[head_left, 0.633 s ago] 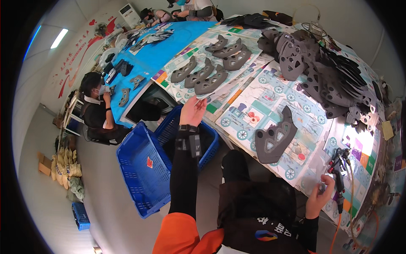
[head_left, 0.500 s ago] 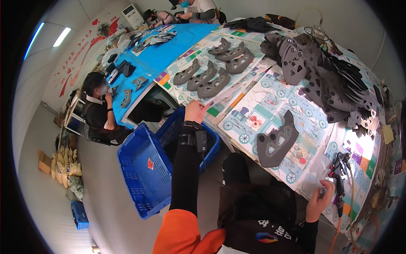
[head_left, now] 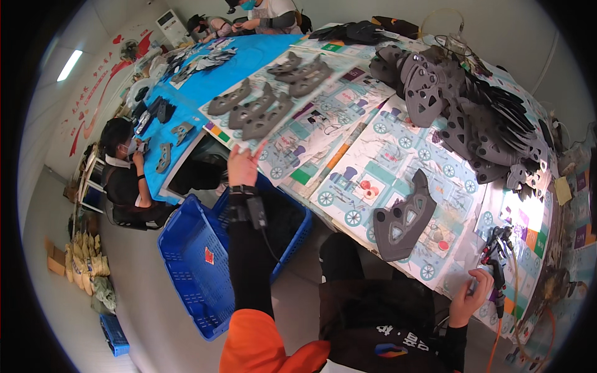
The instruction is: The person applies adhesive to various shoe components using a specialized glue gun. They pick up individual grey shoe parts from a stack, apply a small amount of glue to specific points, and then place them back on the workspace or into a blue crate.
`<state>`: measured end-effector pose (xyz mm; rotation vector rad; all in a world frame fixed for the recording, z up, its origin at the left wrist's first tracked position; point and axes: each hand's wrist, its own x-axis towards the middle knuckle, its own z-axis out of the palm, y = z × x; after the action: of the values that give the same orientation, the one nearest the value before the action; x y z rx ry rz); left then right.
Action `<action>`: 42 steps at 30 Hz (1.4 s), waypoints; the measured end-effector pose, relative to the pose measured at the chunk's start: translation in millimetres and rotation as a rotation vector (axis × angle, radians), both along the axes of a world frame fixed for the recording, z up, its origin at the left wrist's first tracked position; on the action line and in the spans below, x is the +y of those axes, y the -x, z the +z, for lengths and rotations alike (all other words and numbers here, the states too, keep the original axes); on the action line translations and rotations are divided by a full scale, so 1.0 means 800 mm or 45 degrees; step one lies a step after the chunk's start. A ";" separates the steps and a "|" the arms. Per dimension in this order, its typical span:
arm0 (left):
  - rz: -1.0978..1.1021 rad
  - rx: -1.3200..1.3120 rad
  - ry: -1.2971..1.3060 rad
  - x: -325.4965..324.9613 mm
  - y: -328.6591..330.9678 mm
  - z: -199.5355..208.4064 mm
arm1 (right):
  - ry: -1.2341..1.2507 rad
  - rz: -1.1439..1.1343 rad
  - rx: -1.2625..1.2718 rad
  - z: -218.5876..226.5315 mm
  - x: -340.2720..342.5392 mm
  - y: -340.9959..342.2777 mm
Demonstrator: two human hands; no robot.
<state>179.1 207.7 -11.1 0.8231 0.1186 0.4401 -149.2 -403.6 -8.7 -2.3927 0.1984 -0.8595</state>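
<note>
Left hand (head_left: 244, 166), at 10 o'clock from the centre of view: thumb and fingers pinched on the near edge of a pale sheet (head_left: 301, 103), which bears six curved grey cut-out panels (head_left: 261, 115) toward 12 to 1 o'clock from that hand. Right hand (head_left: 471, 297), at 4 o'clock: fingers curled, thumb apart, a black hand tool (head_left: 497, 264) just beside it toward 1 o'clock. Also: one single grey panel (head_left: 393, 231) between 3 and 4 o'clock; heaped panels (head_left: 426, 93), 2 o'clock; blue plastic crate (head_left: 180, 261), 8 o'clock.
</note>
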 end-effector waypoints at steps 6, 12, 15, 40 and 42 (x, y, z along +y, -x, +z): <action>-0.011 0.100 -0.036 0.085 -0.124 -0.012 | 0.198 -0.111 0.053 0.001 0.007 -0.005; 0.098 0.187 -0.396 0.278 -0.213 -0.022 | 0.179 -0.129 0.077 -0.001 0.004 -0.003; 0.167 0.446 -1.710 0.298 -0.251 -0.059 | 0.210 -0.181 0.104 0.005 0.012 -0.003; -0.222 0.569 -0.555 -0.064 0.064 -0.005 | 0.064 0.037 -0.129 0.000 -0.002 0.009; -0.208 0.528 -0.575 -0.059 0.062 -0.010 | 0.063 0.055 -0.152 0.000 -0.004 0.012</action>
<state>129.8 160.9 -19.2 1.3532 0.3412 0.1342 -158.7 -406.4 -8.8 -2.3734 0.0793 -0.9942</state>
